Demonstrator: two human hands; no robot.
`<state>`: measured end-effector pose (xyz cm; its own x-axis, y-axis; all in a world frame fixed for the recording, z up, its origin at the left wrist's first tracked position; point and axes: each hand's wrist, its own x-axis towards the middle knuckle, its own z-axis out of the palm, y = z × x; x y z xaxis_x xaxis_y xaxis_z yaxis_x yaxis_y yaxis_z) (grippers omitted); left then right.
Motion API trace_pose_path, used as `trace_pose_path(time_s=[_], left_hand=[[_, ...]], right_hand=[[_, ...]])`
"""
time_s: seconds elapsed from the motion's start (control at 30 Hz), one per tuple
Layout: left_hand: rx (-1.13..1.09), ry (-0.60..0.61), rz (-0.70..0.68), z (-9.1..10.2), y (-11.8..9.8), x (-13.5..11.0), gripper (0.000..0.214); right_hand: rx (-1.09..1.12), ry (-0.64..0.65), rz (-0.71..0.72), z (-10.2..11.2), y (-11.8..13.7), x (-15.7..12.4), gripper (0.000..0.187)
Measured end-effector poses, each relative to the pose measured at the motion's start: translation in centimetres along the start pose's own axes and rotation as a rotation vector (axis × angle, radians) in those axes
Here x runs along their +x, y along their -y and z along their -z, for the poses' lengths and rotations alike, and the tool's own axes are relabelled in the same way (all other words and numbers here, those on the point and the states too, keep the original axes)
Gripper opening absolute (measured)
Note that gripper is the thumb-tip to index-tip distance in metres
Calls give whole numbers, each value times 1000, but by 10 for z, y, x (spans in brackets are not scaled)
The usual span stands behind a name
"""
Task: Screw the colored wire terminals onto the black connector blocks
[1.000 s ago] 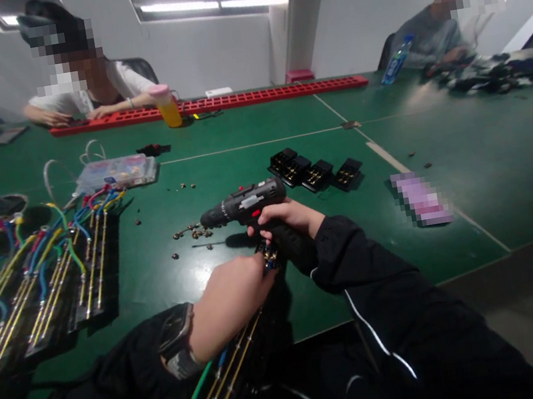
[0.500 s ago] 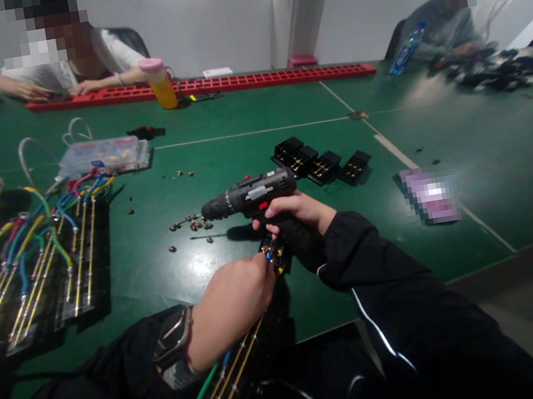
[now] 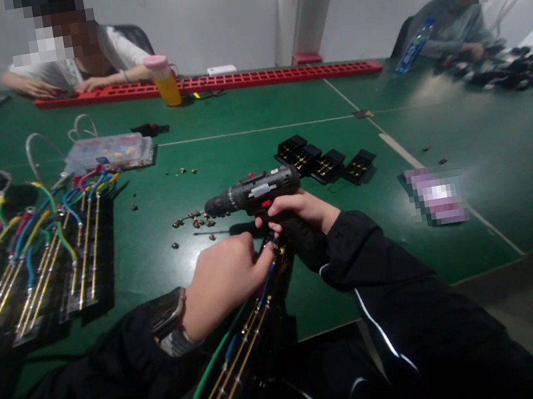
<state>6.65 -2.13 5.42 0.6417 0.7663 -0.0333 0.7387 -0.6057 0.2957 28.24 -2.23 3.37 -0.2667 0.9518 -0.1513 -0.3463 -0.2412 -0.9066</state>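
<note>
**Black drill (image 3: 255, 193) gripped over the green table (image 3: 237, 143)**

Nearest, the left hand (image 3: 226, 280) closes on the upper end of a wire harness (image 3: 232, 367). At its 1 o'clock, the right hand (image 3: 299, 211) clasps the drill's handle, chuck pointing to 9 o'clock. Loose screws (image 3: 194, 222) lie at 11 o'clock, and black terminal blocks (image 3: 326, 164) sit farther off at 1 o'clock.

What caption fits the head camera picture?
Right hand grips a cordless drill while left hand pinches a wire harness.
</note>
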Motion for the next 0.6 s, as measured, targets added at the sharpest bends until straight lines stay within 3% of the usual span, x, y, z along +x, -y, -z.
trace_pose_path(time_s=[0.1,0.3,0.47,0.6], left_hand=[[-217,-8,30,-4,14,15,46],[-726,124,-38,-37,28,32,39],[-860,185,-5,-45,28,33,34],[-833,136,0,-50,27,31,32]], right_hand=[[-6,-9,3,1,-1,1,20],[-32,3,-14,5,-5,2,19],[-34,9,-3,4,-4,2,17],[-34,8,0,3,-4,2,17]])
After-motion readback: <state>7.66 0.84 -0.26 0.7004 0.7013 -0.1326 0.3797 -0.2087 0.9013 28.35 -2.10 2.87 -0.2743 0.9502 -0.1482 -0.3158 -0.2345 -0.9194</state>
